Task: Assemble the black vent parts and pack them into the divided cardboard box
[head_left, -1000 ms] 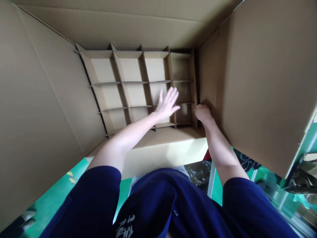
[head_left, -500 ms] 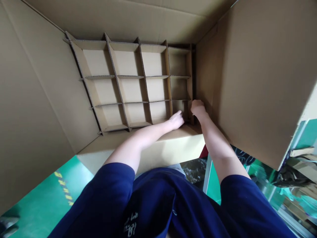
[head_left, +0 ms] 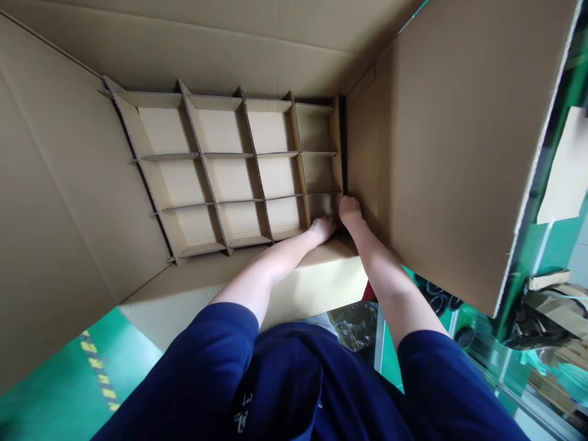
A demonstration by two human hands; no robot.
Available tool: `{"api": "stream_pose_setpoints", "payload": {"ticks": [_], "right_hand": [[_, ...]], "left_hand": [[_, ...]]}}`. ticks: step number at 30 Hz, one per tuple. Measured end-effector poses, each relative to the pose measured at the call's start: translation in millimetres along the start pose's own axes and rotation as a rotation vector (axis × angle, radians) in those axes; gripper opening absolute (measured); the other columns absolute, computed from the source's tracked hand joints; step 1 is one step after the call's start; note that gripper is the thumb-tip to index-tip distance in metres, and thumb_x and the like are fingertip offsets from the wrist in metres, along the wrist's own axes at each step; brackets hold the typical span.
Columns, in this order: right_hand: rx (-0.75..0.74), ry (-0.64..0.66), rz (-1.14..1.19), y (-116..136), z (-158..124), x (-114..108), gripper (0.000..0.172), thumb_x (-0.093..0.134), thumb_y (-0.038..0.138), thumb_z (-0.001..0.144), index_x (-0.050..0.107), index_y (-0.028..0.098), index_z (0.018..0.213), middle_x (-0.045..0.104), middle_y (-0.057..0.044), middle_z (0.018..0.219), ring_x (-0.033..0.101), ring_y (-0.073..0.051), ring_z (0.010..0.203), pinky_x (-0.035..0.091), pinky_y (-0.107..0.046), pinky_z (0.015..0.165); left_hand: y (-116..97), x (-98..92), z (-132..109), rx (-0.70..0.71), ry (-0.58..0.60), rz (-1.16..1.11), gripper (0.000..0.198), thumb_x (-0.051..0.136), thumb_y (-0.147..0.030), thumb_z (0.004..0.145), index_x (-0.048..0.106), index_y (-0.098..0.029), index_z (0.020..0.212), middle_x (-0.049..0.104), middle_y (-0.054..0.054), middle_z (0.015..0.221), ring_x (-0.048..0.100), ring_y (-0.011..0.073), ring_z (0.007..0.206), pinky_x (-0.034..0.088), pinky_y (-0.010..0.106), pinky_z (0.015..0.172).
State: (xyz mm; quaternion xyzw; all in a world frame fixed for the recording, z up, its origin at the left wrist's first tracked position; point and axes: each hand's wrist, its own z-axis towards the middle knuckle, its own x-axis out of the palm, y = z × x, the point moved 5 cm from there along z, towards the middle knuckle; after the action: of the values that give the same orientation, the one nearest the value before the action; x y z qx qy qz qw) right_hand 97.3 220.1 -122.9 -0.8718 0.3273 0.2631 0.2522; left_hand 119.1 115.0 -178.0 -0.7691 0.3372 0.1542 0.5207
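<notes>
A cardboard divider [head_left: 252, 153] of crossed strips, forming several square cells, sits low inside a large open cardboard box [head_left: 257, 58]. At its near right corner cell, my left hand [head_left: 323, 229] is closed at the near strip, fingertips partly hidden inside the cell. Just to the right, my right hand [head_left: 350, 210] is curled over the divider's right end strip, close to the box's right wall. Its fingertips cannot be seen. Both forearms reach over the box's near wall [head_left: 321, 278].
The right flap [head_left: 459, 141] stands outspread, and the left flap [head_left: 59, 177] slopes outward. Green floor with a yellow dashed line [head_left: 98, 370] shows at lower left. Clear plastic film [head_left: 358, 321] lies below the box, and cardboard scraps [head_left: 555, 306] are at right.
My left hand has sunk slightly toward the near edge of the corner cell, its fingers more tucked in. My right hand stays at the end strip. The whole view has shifted.
</notes>
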Motion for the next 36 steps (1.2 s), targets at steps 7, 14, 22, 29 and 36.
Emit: {"api": "stream_pose_setpoints", "payload": {"ticks": [7,14,22,29,36], "right_hand": [[-0.118,-0.280,0.103,5,-25,7,0.063,0.043,0.032,0.105,0.039,-0.008,0.152,0.044,-0.037,0.153,0.048,-0.035,0.144,0.044,-0.044,0.115],[-0.141,-0.232,0.233,21,-1,51,0.096,0.040,0.054,0.100,0.007,-0.010,0.162,-0.005,-0.027,0.171,0.003,-0.036,0.161,0.020,-0.047,0.129],[-0.327,-0.480,0.388,43,-45,6,0.081,0.040,0.046,0.100,0.025,-0.004,0.160,0.020,-0.028,0.169,0.013,-0.037,0.159,0.026,-0.056,0.126],[-0.949,-0.509,0.648,79,-216,23,0.042,0.038,0.029,0.105,0.063,0.014,0.134,0.066,-0.019,0.133,0.058,-0.024,0.130,0.046,-0.042,0.115],[-0.933,-0.436,0.557,60,-265,64,0.036,0.041,0.029,0.107,0.070,0.016,0.123,0.075,-0.011,0.117,0.068,-0.019,0.106,0.055,-0.030,0.088]], "left_hand": [[10,-44.3,-60,0.097,-0.090,-0.051,0.047,0.064,-0.032,0.096,0.061,-0.010,0.137,0.067,0.016,0.131,0.057,0.0278,0.127,0.045,0.038,0.112],[74,-84.0,-183,-0.202,-0.217,-0.082,0.040,0.047,-0.023,0.103,0.061,-0.013,0.138,0.065,0.014,0.140,0.055,0.0240,0.136,0.042,0.039,0.119],[108,-82.9,-223,-0.327,-0.009,0.034,0.067,0.054,-0.029,0.099,0.032,-0.024,0.163,0.022,0.009,0.173,0.012,0.0268,0.162,0.014,0.057,0.129],[60,-108.5,-224,-0.407,-0.130,0.185,0.043,0.046,-0.020,0.097,0.063,-0.013,0.136,0.052,0.020,0.155,0.048,0.0319,0.146,0.038,0.059,0.119],[-6,-107.0,-245,-0.063,-0.637,-0.062,0.041,0.039,-0.040,0.101,0.071,-0.021,0.119,0.074,0.011,0.125,0.070,0.0272,0.120,0.053,0.044,0.111]]}}
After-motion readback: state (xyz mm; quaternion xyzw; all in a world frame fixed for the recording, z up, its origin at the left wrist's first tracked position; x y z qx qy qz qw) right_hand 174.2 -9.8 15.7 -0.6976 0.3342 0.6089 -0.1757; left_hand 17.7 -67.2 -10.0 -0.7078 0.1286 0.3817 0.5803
